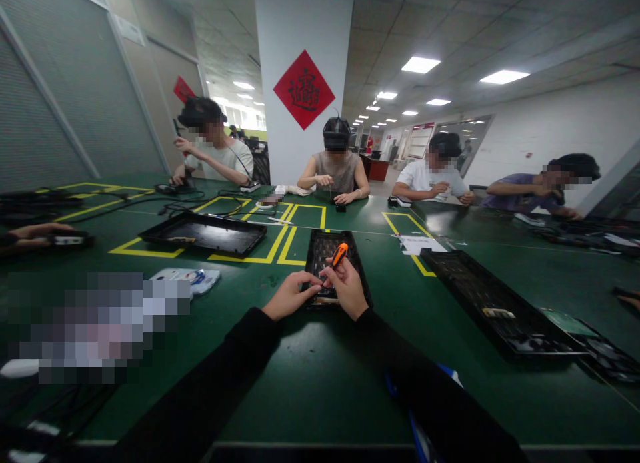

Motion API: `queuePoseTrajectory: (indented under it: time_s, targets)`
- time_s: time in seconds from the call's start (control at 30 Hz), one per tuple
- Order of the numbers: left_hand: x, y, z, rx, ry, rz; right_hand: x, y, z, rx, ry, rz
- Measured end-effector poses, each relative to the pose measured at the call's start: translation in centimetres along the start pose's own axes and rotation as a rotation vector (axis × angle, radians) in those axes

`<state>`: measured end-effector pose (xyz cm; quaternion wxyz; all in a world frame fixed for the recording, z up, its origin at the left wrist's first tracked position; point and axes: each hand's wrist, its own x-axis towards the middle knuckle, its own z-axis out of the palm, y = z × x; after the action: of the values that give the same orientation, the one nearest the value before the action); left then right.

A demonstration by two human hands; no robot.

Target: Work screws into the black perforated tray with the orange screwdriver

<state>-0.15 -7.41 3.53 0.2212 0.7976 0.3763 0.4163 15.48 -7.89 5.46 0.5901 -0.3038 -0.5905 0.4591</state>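
Orange-handled tool point(341, 253) | right hand point(349, 288) | long axis slanted: handle up-right, shaft down-left

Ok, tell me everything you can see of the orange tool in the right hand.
The orange tool has a bright orange, plastic-looking handle with dark patches. It is gripped in the fingers of the right hand, tilted, with the handle end up and leaning right. Its lower part points down toward the left hand, over the black tray; its tip cannot be made out.
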Motion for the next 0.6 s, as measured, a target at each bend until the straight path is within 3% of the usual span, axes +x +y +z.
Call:
queuePoseTrajectory:
  time_s: [0.6]
  targets:
    - [-0.03,-0.40,0.01,-0.016,-0.009,-0.017,-0.10,0.65,-0.43,-0.038,-0.092,-0.018]
